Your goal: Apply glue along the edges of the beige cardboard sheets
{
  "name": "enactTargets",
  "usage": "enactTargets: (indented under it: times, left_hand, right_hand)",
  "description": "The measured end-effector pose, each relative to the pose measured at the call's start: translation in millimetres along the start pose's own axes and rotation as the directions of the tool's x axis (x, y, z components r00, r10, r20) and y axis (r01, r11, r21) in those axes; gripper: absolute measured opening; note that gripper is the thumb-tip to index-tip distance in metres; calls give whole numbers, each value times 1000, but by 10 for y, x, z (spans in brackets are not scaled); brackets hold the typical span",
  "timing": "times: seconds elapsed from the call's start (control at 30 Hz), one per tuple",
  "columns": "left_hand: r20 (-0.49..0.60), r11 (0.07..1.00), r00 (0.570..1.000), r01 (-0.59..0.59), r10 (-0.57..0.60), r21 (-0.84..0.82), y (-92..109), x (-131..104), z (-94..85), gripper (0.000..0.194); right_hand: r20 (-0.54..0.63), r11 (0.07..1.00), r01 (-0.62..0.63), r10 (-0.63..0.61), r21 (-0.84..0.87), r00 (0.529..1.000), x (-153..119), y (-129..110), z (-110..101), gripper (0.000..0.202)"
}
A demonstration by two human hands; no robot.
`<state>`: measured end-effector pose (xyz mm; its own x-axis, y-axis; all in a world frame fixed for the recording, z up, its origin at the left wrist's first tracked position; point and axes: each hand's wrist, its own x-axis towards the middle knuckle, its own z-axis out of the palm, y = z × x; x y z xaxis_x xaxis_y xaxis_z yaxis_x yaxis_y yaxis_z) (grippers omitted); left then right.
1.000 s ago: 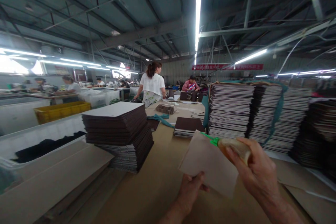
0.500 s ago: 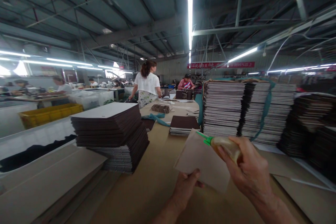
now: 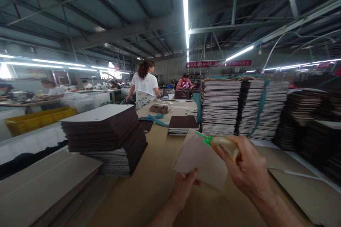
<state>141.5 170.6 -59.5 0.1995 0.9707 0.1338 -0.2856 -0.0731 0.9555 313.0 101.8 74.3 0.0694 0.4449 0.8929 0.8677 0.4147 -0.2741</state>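
Note:
A pale beige rectangular panel [image 3: 199, 159] is pinched at its near left edge by my left hand [image 3: 186, 184], thumb on top. Above the panel, my right hand [image 3: 247, 166] is wrapped round a squeeze bottle of amber liquid [image 3: 226, 146], tilted on its side. Its green nozzle [image 3: 205, 139] points left, with the tip at the panel's far edge; whether it touches cannot be made out. The panel is held tilted over the brown tabletop [image 3: 144, 188].
To the left rises a stack of dark panels [image 3: 106, 127] with a white sheet on top. A small dark pile [image 3: 183, 125] lies ahead. Tall strapped stacks [image 3: 221, 108] stand at right. A person in white [image 3: 145, 87] stands beyond; another person [image 3: 184, 83] is farther back.
The whole view has shifted, so the stacks and both hands appear slightly farther left. My hands keep the same hold on the panel and the bottle.

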Motion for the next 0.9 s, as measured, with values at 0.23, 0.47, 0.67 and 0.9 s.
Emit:
enactTargets:
  times: [0.23,0.47,0.67,0.9]
  left_hand:
    - [-13,998,999,46,-46,38,35,-16,19,41]
    - [-34,998,998,49,-48,27,58,-9,32,45]
    - [25,999,999,36,-37,41,43,-7,2,41]
    - [12,997,999,51,-52,56,62,-17,16,45]
  right_hand:
    - [-20,997,-55,53,-61,998,-64,120,-93,36]
    - [2,998,-50,50,-24,999,-40,78,-123,32]
    - [-14,989,-104,103,-101,995,-132,169,-189,37]
    - [-17,994,-53,52,-91,998,-150,172,-214,35]
